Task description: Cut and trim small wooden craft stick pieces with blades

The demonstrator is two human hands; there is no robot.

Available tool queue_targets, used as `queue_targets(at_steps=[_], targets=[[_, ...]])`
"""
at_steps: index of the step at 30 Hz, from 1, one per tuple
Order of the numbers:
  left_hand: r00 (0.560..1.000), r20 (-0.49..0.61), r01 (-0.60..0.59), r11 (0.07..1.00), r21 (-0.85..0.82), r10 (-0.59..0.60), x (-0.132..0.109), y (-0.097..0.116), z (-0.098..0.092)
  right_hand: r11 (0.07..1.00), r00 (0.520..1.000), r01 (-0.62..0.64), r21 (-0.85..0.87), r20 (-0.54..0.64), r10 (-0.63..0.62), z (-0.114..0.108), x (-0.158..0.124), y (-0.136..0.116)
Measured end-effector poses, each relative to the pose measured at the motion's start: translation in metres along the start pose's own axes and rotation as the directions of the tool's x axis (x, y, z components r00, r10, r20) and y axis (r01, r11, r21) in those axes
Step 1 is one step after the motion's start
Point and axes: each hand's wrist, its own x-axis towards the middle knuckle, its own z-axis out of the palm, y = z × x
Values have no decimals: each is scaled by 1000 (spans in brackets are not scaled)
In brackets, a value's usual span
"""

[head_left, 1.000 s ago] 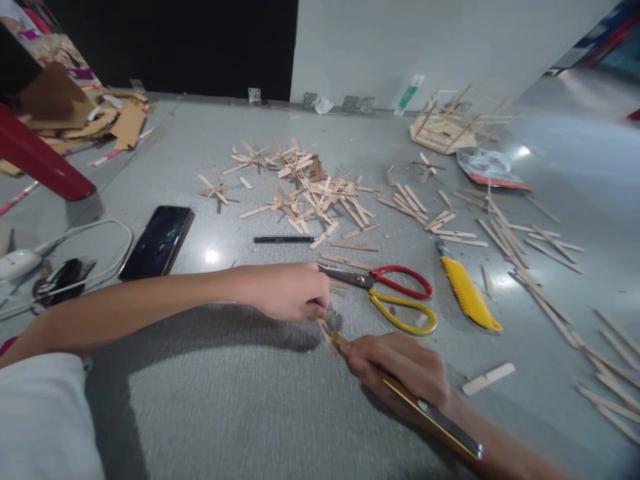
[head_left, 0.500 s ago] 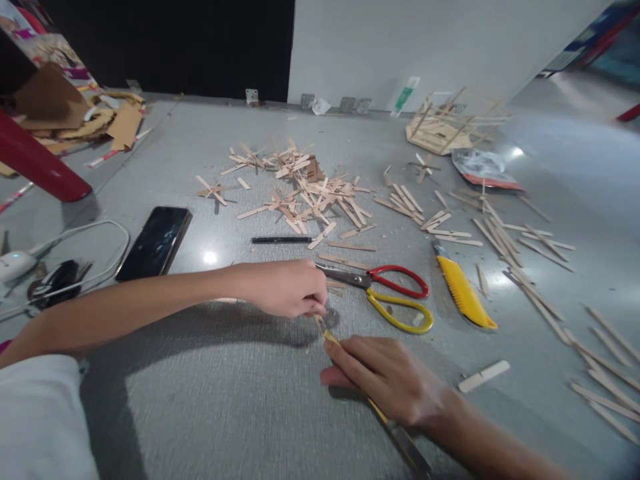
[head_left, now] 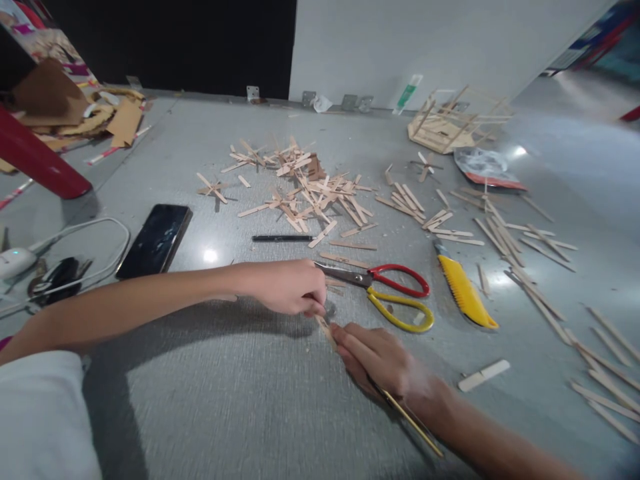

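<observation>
My left hand [head_left: 295, 288] is closed, its fingertips pinching one end of a wooden craft stick [head_left: 326, 331] low over the grey surface. Against the stick's other end press the fingers of my right hand [head_left: 377, 360]. Also closed, this hand grips a slim yellow-and-dark tool [head_left: 415, 423] that sticks out behind the palm toward me; its kind is unclear and its front part is hidden. Just beyond the hands lie scissors [head_left: 367, 279] with one red and one yellow handle loop, their blades partly behind my left hand.
A heap of craft sticks [head_left: 325, 193] lies ahead, with a black pen [head_left: 283, 239] before it. To the right are a yellow utility knife [head_left: 465, 287] and scattered sticks. A phone [head_left: 155, 240] is left; a stick frame [head_left: 445, 127] stands at the back.
My right hand's fingers have shifted forward onto the stick. The slim tool has turned in the grip, its front no longer showing at the stick. My left hand stays almost still.
</observation>
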Motion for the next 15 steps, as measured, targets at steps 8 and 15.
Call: queue_targets(at_steps=[8,15], targets=[[998,58,38,999,-7,-37,1,2,-6,991,995,-67,120,-72,76,1,-8,2],[997,48,59,998,-5,-59,2,5,-4,941,974,-190,280,-65,216,3,-10,2]])
